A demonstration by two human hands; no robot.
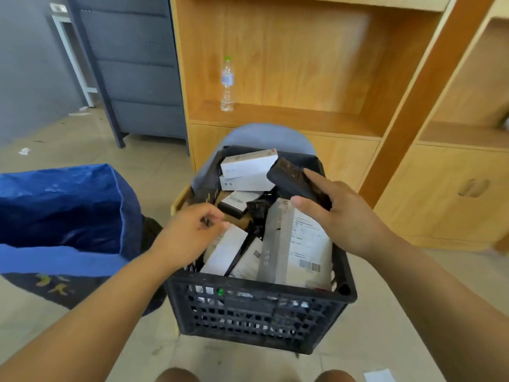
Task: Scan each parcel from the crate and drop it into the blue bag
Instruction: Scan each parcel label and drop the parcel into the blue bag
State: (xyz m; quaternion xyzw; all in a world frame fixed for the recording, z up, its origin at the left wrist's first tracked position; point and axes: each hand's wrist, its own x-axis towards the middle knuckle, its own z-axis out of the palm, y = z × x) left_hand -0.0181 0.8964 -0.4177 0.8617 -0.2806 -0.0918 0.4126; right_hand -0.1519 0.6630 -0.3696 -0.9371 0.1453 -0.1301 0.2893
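My right hand (341, 216) grips the black scanner (296, 181) above the crate (259, 307); my left hand (190, 232), fingers loosely curled, holds nothing, touching a white box (224, 253).

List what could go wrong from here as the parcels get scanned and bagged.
1. The left hand reaches for a white box wedged among tightly packed parcels in the black crate; pulling it may drag neighbours out.
2. The right hand holds the black scanner mostly with its fingers, so it might slip.
3. The blue bag mouth sags, so a dropped parcel could miss.
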